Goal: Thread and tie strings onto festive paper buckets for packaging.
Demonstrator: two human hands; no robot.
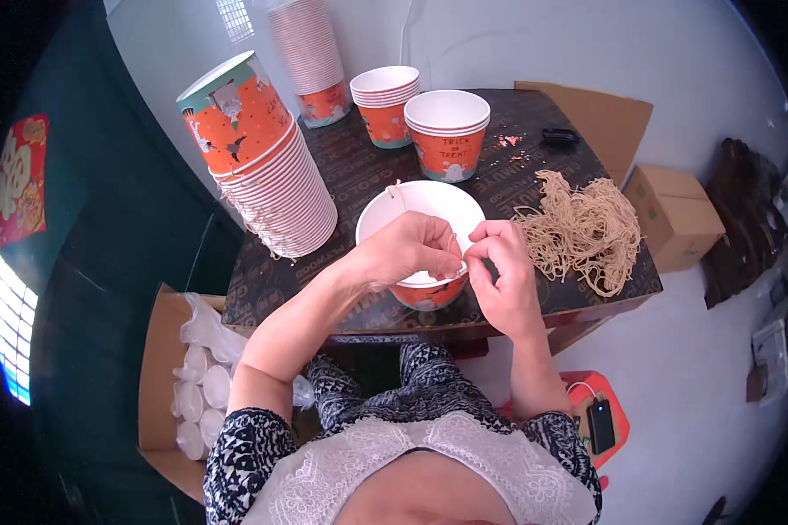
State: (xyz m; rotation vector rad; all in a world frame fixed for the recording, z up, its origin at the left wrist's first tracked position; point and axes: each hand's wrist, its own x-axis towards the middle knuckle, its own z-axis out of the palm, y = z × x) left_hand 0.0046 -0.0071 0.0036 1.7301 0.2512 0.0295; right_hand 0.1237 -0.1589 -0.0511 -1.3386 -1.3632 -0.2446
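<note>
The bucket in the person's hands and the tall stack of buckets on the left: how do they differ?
The bucket in the hands is a single one, upright with its white inside showing; the tall stack is many nested together, leaning over. The left hand and right hand pinch at the single bucket's rim; nobody touches the stack. Both are orange printed paper buckets on the same dark table.

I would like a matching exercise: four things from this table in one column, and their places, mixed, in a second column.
Things:
1. pile of strings
2. leaning stack of buckets
3. black tool
4. bucket

Places:
A. far right part of the table
B. left side of the table
C. under both hands
D. right side, beside the right hand

Pairs: 1-D, 2-B, 3-A, 4-C
</note>
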